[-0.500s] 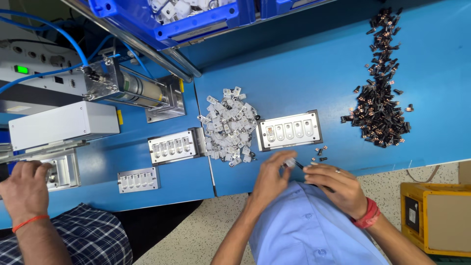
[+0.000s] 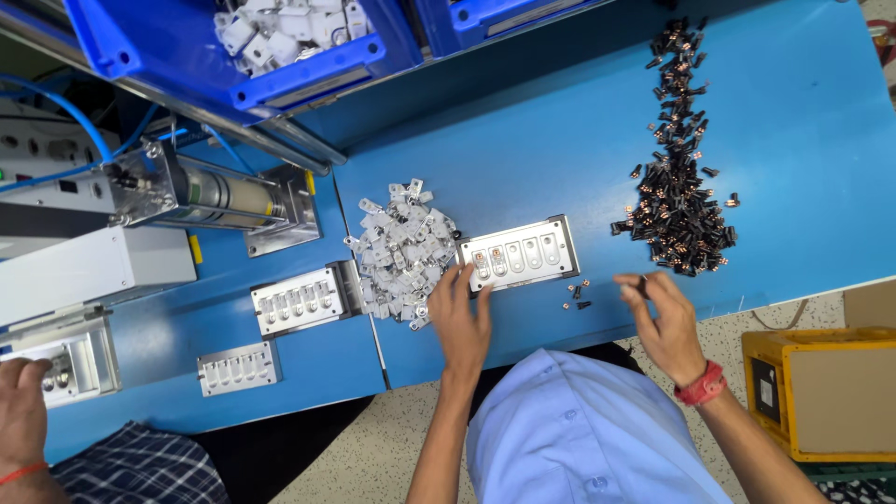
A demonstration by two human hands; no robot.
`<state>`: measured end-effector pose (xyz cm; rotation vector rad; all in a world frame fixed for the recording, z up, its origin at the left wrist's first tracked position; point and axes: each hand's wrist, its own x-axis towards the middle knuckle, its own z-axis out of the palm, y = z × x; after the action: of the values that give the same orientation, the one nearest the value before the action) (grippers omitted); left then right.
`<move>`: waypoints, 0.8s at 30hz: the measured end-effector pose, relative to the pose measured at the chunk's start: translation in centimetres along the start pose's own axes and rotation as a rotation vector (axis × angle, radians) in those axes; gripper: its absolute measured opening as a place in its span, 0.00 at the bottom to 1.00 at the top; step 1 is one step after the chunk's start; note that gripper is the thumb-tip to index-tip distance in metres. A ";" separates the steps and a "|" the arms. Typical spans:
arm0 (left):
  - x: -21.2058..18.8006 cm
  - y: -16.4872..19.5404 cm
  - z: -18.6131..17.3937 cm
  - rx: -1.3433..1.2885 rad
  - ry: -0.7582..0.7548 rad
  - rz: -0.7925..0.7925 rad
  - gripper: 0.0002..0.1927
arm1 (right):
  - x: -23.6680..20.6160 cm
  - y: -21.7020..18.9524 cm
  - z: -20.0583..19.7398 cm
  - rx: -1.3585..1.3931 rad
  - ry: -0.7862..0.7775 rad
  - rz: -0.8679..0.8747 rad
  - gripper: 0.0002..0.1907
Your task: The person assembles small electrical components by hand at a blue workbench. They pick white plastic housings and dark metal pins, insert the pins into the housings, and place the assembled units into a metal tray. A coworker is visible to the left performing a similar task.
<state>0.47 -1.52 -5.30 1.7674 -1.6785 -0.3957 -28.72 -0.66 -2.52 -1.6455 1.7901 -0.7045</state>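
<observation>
head view: the left hand (image 2: 459, 317) lies open, fingers spread, fingertips touching the near left corner of the metal jig plate (image 2: 519, 254), seemingly steadying it. the heap of white plastic parts (image 2: 401, 250) sits just left of that hand. the right hand (image 2: 665, 317) hovers with fingers loosely curled; whether it pinches a part i cannot tell. the pile of small black parts (image 2: 679, 201) lies just beyond it, a few loose ones (image 2: 577, 295) between the hands. blue desk (image 2: 523, 121), speckled floor below; a co-worker's hand (image 2: 22, 411) far left.
</observation>
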 end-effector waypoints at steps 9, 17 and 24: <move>-4.0 -5.1 -0.9 0.259 -0.054 0.144 0.14 | 7.4 2.0 1.4 -0.362 0.150 -0.094 0.14; -3.7 -4.9 -1.3 -0.039 -0.074 0.098 0.09 | 4.7 2.7 2.2 -0.423 0.108 -0.137 0.09; -4.9 -0.8 1.9 -1.139 -0.249 -0.784 0.16 | 0.5 4.3 3.3 -0.327 0.138 -0.283 0.07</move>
<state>-0.73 2.73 -8.24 1.3599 -0.4997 -1.5825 -29.28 -0.69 -7.92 -2.1446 1.8639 -0.6887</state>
